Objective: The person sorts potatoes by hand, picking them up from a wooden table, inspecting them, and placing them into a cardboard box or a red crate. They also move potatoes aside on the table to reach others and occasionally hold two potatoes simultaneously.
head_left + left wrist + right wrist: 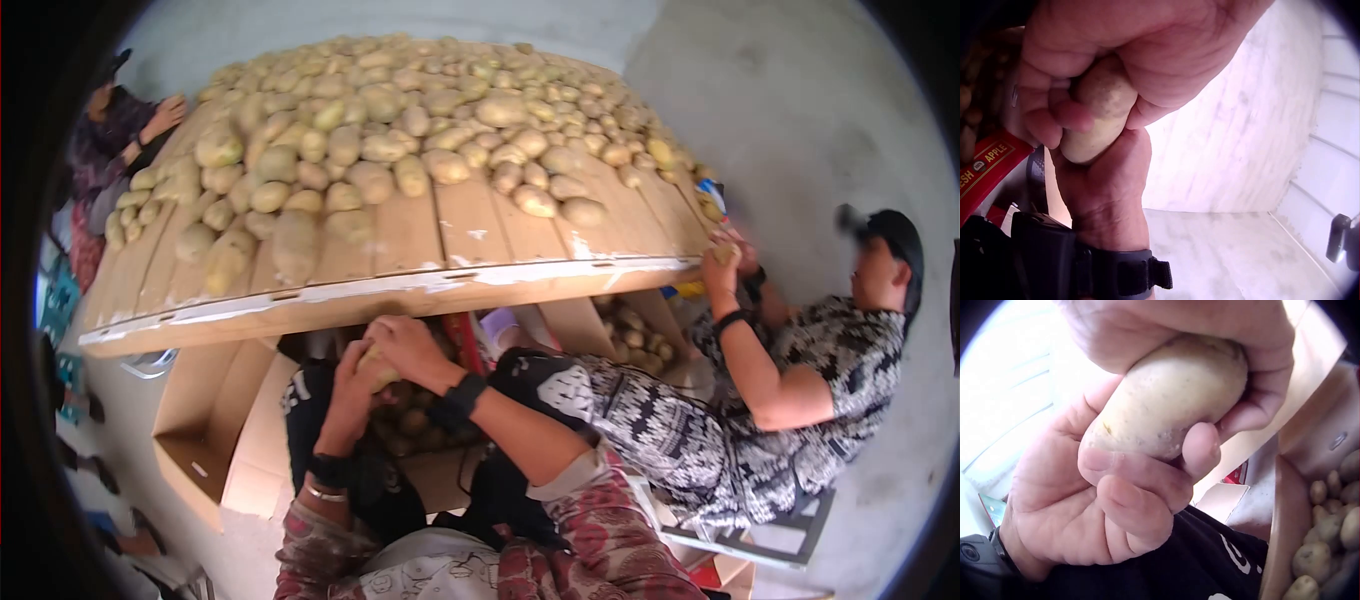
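Both hands' grip clamped on one potato [1166,400], left hand [350,395], right hand [405,345].

Potato pile [400,130] sits on the wooden table [400,290]. Below its front edge, both hands hold one potato [378,368] over a box of potatoes [420,420]. Another person [800,370] sits to the right, cardboard box [215,420] on the left.

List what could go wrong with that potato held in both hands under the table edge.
The potato is clasped between the left hand and right hand above a box of potatoes; a loose grip might drop it. The hands sit close under the table edge, so lifting may knock knuckles.
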Demonstrator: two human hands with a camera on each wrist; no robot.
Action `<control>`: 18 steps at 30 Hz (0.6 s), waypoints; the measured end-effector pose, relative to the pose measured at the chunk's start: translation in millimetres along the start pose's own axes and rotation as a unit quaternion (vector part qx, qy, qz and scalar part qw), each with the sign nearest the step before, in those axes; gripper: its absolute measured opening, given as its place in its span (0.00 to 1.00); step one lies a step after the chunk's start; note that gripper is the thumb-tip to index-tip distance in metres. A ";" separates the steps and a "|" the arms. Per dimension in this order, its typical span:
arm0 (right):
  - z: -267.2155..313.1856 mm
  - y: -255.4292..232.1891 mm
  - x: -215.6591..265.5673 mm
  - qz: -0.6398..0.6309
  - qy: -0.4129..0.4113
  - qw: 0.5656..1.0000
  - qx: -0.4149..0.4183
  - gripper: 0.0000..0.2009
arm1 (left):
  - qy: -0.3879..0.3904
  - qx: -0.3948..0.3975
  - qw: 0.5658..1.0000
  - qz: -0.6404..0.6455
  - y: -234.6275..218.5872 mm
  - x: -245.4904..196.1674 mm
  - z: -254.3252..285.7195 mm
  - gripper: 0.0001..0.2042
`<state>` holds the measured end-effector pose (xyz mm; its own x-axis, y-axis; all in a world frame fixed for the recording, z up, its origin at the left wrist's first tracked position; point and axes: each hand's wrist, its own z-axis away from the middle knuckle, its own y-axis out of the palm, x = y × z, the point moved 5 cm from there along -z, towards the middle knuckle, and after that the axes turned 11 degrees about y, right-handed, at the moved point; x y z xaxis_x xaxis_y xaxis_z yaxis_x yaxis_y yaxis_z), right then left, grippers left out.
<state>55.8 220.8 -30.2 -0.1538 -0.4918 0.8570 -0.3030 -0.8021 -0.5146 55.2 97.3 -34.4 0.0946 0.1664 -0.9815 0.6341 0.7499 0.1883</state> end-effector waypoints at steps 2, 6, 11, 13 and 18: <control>2.6 -6.3 11.9 0.014 -0.027 1.000 0.005 0.13 | -0.025 -0.024 0.998 0.057 1.4 -5.2 0.9 0.15; 1.0 -3.3 19.4 0.050 -0.045 0.997 0.028 0.16 | 0.003 0.006 0.998 0.068 -3.3 -4.8 5.7 0.17; 11.8 -17.6 29.4 0.023 -0.031 0.984 0.174 0.17 | -0.045 0.030 0.995 0.087 -2.7 -5.9 11.9 0.19; 22.5 -18.1 25.2 -0.058 0.143 0.954 0.257 0.16 | -0.030 0.033 0.996 0.075 -6.9 -0.5 15.9 0.18; 31.4 -32.4 17.0 -0.083 0.146 0.951 0.260 0.16 | 0.028 0.050 0.995 0.082 -0.6 9.5 19.0 0.15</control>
<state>92.6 227.8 0.2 -0.4215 -0.2902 0.8591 0.1496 -0.9567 -0.2498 70.3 86.2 -44.6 0.1622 0.3184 -0.9340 0.6872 0.6428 0.3385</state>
